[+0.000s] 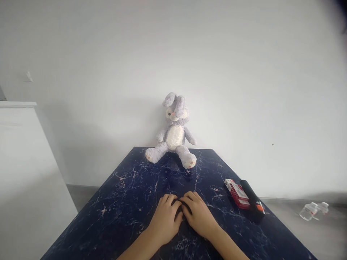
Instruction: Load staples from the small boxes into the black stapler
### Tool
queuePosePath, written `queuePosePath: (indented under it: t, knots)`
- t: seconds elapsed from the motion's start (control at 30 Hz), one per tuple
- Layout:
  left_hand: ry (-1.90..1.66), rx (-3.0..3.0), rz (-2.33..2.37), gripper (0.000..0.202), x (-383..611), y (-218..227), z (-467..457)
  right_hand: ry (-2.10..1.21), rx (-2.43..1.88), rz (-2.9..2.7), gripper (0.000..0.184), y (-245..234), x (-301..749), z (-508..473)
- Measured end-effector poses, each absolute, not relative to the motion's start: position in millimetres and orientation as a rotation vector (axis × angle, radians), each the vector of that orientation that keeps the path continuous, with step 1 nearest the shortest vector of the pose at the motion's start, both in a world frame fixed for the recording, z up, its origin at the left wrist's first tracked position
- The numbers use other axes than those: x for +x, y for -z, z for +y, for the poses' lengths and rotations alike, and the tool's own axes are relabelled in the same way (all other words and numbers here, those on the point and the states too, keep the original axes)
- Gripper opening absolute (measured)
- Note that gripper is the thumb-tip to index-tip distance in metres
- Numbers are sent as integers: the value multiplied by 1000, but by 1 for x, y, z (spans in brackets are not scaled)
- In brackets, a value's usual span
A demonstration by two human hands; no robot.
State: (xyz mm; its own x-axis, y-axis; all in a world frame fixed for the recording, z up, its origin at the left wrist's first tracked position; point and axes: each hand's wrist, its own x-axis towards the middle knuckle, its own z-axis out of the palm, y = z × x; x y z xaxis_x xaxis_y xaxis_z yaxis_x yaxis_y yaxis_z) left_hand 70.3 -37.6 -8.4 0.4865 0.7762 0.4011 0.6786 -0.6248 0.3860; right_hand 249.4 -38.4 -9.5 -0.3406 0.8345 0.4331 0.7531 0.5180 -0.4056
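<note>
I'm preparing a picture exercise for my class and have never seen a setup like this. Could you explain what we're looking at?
There is no machine here: one camera on a person's head looks forward and down. The bare left hand and bare right hand rest palms down, close together, on a dark blue, marble-patterned table. Nothing shows held in either. A fluffy grey-and-white plush rabbit sits at the far edge. To the right lie small red-and-white boxes beside a black, tube-shaped object with an orange patch. Clear plastic bottles lie on the floor beyond.
</note>
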Motion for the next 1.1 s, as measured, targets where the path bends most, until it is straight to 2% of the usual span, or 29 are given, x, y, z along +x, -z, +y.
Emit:
queuePosePath:
  t: [0.4, 0.6, 0.87, 1.1]
  knots:
    - [-829, 2584, 1256, 28, 68, 7, -37, -164, -1280, -2172, 29, 11, 250, -36]
    - [-747, 2623, 1006, 25, 40, -3, -15, -151, -1297, -2167, 29, 14, 252, -36]
    - [-764, 2644, 1019, 33, 37, -3, -14, -134, -1294, -2166, 28, 13, 252, -37]
    - [-766, 2636, 1012, 32, 38, -6, -11, -136, -1301, -2163, 27, 12, 252, -39]
